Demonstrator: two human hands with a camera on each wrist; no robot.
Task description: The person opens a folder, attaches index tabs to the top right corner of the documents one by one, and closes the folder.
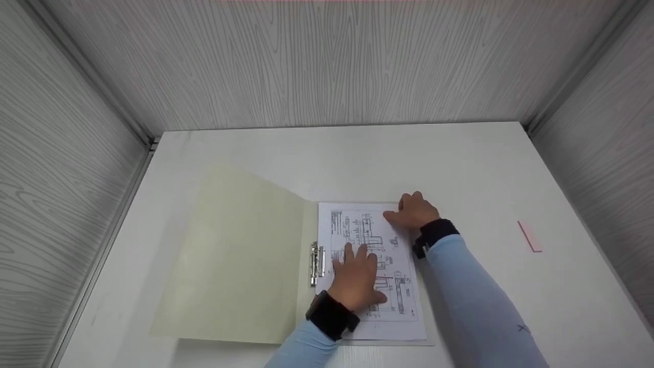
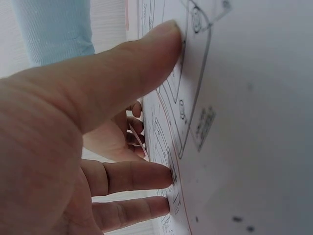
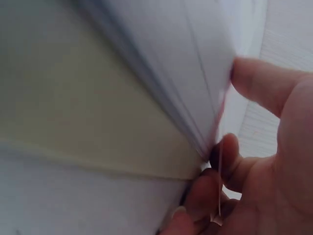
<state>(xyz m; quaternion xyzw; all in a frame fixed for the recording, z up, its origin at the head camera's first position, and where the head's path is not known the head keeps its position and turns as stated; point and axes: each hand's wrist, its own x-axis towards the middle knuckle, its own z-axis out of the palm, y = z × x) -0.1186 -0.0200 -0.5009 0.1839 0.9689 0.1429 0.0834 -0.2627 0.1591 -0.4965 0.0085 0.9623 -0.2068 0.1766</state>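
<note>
Grey wood-grain walls (image 1: 327, 61) frame our white table (image 1: 357, 158). On its open folder (image 1: 240, 260) lie printed sheets (image 1: 398, 271); we spread our left hand (image 1: 355, 281) over them while our right hand (image 1: 415, 212) pinches their far right corner, a thin strip (image 3: 220, 178) among its fingers.

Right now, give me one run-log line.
left hand: spread on printed sheet | right hand: pinches sheet's upper-right corner | folder: open, metal clip at sheet's left | pink strip: on table

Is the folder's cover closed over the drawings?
No, the cover is open to the left, and the left hand rests on the exposed drawing sheet.
</note>
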